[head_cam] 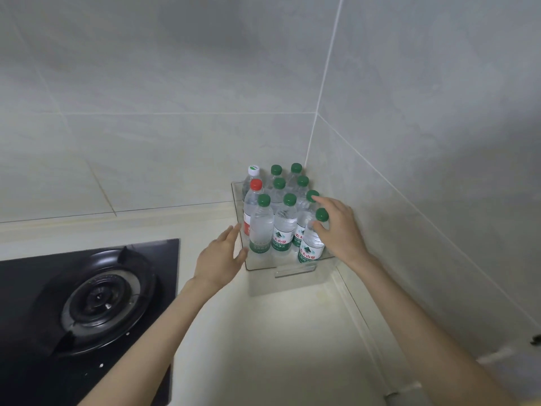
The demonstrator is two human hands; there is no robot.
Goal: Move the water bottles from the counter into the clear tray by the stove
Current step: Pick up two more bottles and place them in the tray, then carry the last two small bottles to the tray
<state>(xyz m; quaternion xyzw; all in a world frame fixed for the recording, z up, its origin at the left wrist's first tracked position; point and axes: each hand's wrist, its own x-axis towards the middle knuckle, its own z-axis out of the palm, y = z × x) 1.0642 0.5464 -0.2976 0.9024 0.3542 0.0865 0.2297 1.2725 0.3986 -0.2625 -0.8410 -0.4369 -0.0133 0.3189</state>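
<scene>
The clear tray sits jammed into the corner, with tiled walls close behind and on its right. The bottles stand packed shoulder to shoulder across it. The right hand, gripping the near-right bottle, fills the slot by the wall. The left hand flanks the tray's left side. Open counter lies in front, and the way from above is free. The stove sits well left.
</scene>
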